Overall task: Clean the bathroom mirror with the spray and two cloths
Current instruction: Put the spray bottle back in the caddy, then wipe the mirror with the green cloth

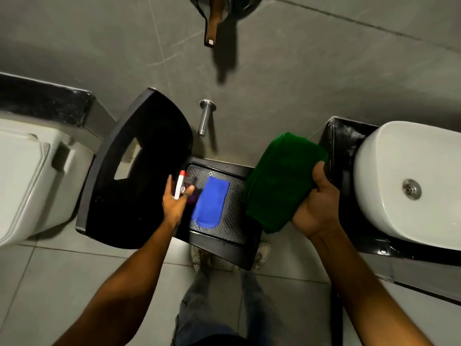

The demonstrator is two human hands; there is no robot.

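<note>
A black plastic chair [224, 253] stands against the wall between the toilet and the sink. A folded blue cloth [210, 203] lies flat on its textured seat. My left hand [174, 199] is over the seat's left side, with a white spray bottle with a red tip [179, 186] between its fingers; the bottle's lower part is hidden by the hand. My right hand [318, 208] holds a folded green cloth [279, 181] above the seat's right edge. The mirror [224, 6] is only partly visible at the top edge.
A white toilet [22, 181] is at the left. A white basin [409, 186] sits on a black counter [349, 221] at the right. A metal pipe [204, 118] juts from the grey wall. My feet [262, 253] stand under the chair's front edge.
</note>
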